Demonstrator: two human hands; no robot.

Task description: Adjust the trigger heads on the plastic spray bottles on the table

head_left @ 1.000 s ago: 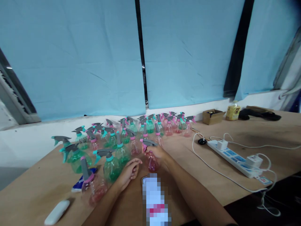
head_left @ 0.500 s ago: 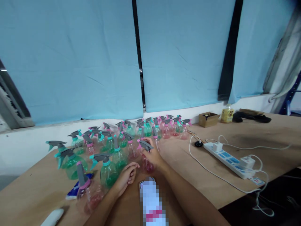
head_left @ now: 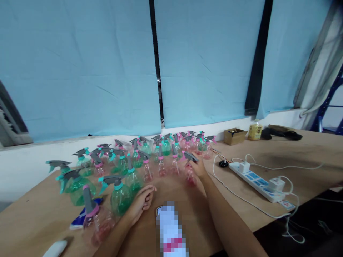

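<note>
Several pink and green spray bottles (head_left: 134, 160) with grey trigger heads crowd the far left part of a wooden table (head_left: 268, 217). My right hand (head_left: 198, 168) is stretched forward and closed around a pink spray bottle (head_left: 190, 170), which stands on the table to the right of the group. My left hand (head_left: 142, 200) rests on the table with loosely curled fingers and holds nothing; it lies beside a green bottle (head_left: 120, 195). A pink bottle (head_left: 94, 221) stands tilted near the front left.
A white power strip (head_left: 257, 181) with plugs and trailing cables lies to the right. Behind it are a small cardboard box (head_left: 234, 135), a yellow bottle (head_left: 254, 131) and a dark object (head_left: 280, 134). A white oblong item (head_left: 55, 247) and a blue packet (head_left: 77, 220) lie front left. Blue blinds hang behind.
My right hand has carried the pink bottle from the middle of the table rightward and farther away. The left hand has stayed in place.
</note>
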